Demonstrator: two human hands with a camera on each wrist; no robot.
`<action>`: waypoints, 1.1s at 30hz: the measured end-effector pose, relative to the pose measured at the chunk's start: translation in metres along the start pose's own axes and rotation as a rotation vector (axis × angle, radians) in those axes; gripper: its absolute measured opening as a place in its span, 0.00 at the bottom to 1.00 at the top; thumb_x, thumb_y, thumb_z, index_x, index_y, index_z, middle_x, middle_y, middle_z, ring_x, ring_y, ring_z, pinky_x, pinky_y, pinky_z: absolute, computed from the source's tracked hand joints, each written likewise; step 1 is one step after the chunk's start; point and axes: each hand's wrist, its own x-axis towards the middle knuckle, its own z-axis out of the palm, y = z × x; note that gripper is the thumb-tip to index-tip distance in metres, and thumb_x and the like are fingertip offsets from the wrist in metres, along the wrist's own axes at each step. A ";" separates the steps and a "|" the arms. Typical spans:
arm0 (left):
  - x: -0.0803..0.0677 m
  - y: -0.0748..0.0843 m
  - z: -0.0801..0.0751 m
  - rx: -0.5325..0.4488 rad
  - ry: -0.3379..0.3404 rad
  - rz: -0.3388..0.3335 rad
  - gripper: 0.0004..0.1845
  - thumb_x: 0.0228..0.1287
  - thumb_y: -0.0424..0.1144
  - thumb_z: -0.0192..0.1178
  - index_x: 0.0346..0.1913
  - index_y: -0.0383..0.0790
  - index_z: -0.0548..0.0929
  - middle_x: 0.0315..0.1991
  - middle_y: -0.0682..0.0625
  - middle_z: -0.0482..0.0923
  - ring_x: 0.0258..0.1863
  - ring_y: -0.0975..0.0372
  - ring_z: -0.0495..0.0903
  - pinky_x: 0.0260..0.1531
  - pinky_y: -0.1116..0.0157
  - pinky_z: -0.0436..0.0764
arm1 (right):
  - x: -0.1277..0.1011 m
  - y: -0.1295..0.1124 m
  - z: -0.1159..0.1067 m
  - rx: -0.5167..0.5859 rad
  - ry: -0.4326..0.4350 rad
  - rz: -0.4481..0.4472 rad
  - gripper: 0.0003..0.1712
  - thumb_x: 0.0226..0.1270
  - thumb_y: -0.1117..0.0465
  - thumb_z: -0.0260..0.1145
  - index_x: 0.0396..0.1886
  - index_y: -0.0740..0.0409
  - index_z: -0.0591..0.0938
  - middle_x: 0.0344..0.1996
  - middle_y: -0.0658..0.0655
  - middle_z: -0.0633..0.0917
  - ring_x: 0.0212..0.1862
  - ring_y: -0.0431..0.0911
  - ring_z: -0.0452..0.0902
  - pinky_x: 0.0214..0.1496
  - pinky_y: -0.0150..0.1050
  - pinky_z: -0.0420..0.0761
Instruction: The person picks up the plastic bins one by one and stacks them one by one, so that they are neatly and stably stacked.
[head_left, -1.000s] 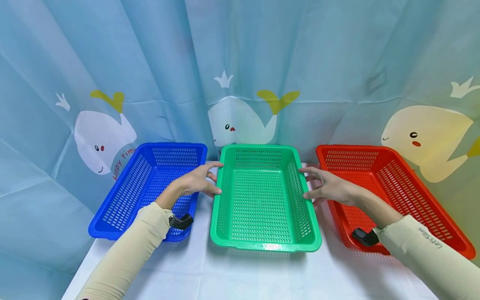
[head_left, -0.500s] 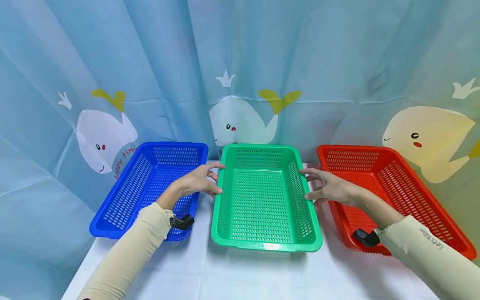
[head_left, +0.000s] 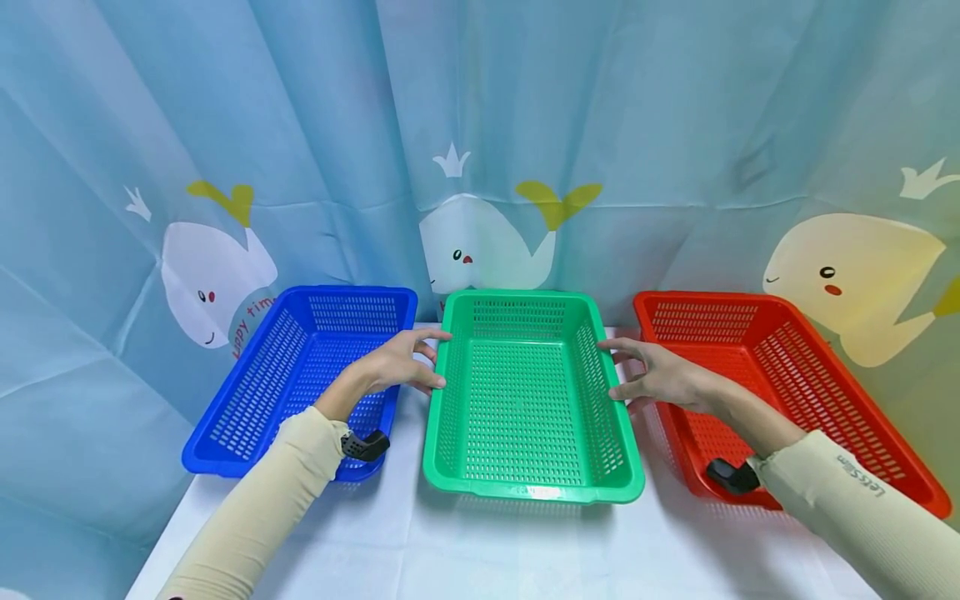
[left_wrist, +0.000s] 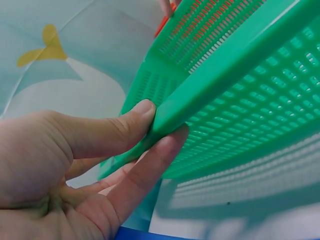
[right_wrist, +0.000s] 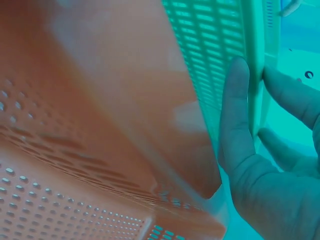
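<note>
A green rectangular basket (head_left: 521, 417) with slotted walls and floor stands in the middle of the head view, with nothing inside it. My left hand (head_left: 393, 362) pinches its left rim; in the left wrist view the thumb (left_wrist: 122, 125) lies on the rim's outer edge and the fingers reach underneath. On the opposite side, my right hand (head_left: 663, 377) grips the right rim, its fingers on either side of the edge in the right wrist view. A soft shadow falls on the white cloth below the green basket's front.
To the left is a blue basket (head_left: 251, 396), partly behind my left forearm. A red basket (head_left: 832, 387) stands on the right, overlapped by my right arm. Behind all three hangs a blue curtain (head_left: 645, 125) with whale prints. White cloth (head_left: 480, 550) covers the table.
</note>
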 end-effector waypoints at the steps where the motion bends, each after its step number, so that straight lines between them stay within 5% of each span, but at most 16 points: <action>1: 0.000 0.000 0.000 0.000 0.002 0.001 0.43 0.52 0.22 0.70 0.71 0.47 0.66 0.52 0.34 0.65 0.31 0.51 0.84 0.42 0.47 0.83 | -0.001 0.000 0.000 -0.005 0.003 -0.003 0.47 0.61 0.69 0.70 0.76 0.59 0.55 0.60 0.72 0.65 0.45 0.61 0.81 0.43 0.56 0.84; 13: -0.007 0.009 -0.001 -0.002 0.058 0.027 0.40 0.53 0.24 0.70 0.70 0.42 0.70 0.55 0.37 0.66 0.34 0.50 0.85 0.45 0.47 0.83 | -0.017 -0.013 -0.001 -0.101 0.072 -0.042 0.48 0.61 0.62 0.72 0.76 0.58 0.57 0.65 0.69 0.65 0.47 0.55 0.82 0.46 0.53 0.84; 25: -0.025 0.028 -0.005 -0.018 0.088 0.122 0.38 0.56 0.27 0.70 0.70 0.49 0.70 0.61 0.41 0.65 0.40 0.50 0.83 0.40 0.49 0.85 | -0.044 -0.039 -0.008 -0.172 0.149 -0.092 0.48 0.60 0.52 0.74 0.76 0.44 0.60 0.70 0.60 0.63 0.40 0.52 0.85 0.56 0.57 0.78; 33: -0.033 0.031 -0.006 -0.029 0.072 0.206 0.39 0.57 0.30 0.71 0.71 0.51 0.69 0.63 0.43 0.65 0.39 0.50 0.84 0.41 0.49 0.84 | -0.052 -0.042 -0.009 -0.198 0.200 -0.125 0.48 0.58 0.50 0.74 0.76 0.40 0.61 0.69 0.53 0.64 0.37 0.51 0.85 0.52 0.50 0.75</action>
